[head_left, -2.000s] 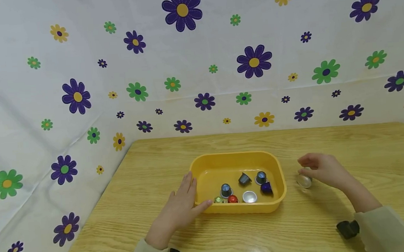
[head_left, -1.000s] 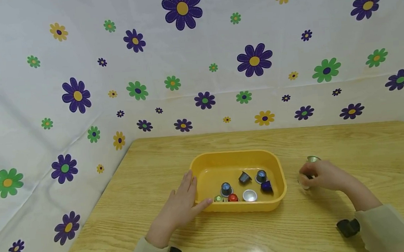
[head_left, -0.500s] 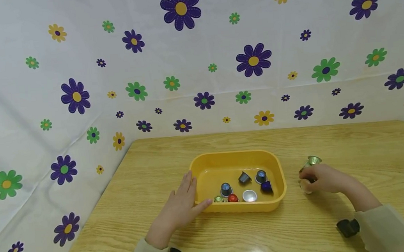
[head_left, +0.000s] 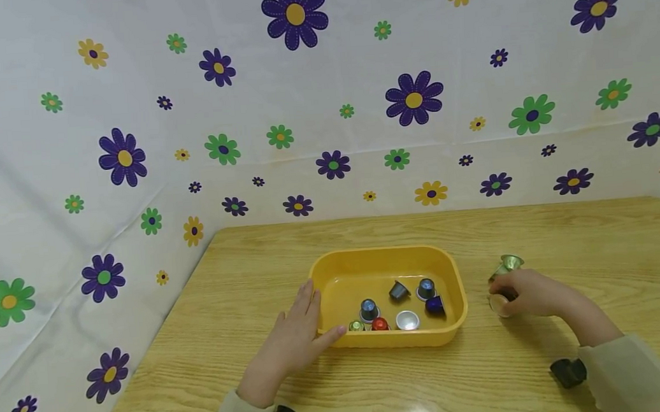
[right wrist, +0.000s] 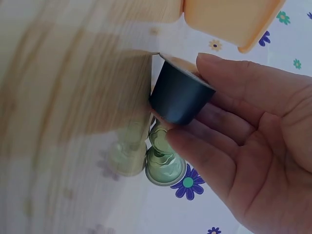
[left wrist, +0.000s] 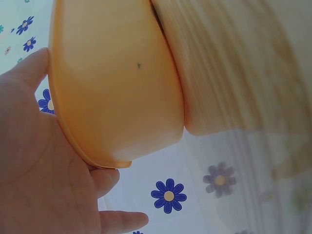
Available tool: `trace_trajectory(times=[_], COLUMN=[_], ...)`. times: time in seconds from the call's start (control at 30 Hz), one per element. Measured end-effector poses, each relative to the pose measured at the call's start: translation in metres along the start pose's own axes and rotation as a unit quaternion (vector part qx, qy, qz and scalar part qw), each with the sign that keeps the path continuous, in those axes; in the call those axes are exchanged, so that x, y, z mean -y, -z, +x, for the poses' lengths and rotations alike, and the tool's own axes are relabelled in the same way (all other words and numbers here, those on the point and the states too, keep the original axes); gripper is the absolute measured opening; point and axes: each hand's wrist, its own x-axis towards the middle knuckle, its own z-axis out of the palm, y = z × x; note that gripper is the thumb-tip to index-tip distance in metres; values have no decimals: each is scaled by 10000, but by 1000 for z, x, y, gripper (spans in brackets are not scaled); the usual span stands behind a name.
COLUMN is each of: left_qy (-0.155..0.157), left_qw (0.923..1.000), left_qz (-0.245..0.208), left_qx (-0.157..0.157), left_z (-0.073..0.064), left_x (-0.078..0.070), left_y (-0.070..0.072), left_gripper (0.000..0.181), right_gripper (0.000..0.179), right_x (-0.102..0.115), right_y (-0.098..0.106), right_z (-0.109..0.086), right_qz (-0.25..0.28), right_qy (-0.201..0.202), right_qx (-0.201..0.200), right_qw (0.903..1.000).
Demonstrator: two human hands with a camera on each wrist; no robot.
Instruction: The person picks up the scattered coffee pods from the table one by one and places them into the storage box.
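Observation:
My left hand (head_left: pixel 290 339) rests on the left end of the yellow tray (head_left: pixel 379 251). Its fingers lie straight along the rim, with the thumb over the near edge. To the right of the tray, my right hand (head_left: pixel 534 290) pinches a dark coffee capsule (right wrist: pixel 179 95) by rim and base. In the right wrist view this capsule stands tilted right at the table, thumb at its rim. Only its pale lid side (head_left: pixel 499 306) shows in the head view. Just beyond those fingers lies a shiny green capsule (head_left: pixel 512 261), partly hidden by the hand.
Inside the tray are several coffee capsules, among them a red one (head_left: pixel 380 324), a dark blue one (head_left: pixel 435 306) and a grey one lying tipped (head_left: pixel 398 292). A flower-print cloth (head_left: pixel 322 91) hangs behind and left of the wooden table (head_left: pixel 254 269).
My right hand has come down from above the capsule and pinched it, tilting its lid side toward me. The green capsule behind has come into view. My left hand and the tray stay put.

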Motion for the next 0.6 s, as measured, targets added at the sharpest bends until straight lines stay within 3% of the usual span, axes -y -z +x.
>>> trace_trajectory(times=[0.23,0.6], left_qy=[37,-15], left_qw=[10000,10000], left_qz=[-24,14], left_qx=[25,-10], left_z=[-1,-1], left_x=[-1,-1], left_y=[1,2], left_gripper=[87,86], right_gripper=[26,21], right_x=[1,3], right_y=[0,1], right_z=[1,0], right_qz=[-14,-240], right_qy=[83,-319], right_qx=[-39,-14], right_qw=[10000,9992])
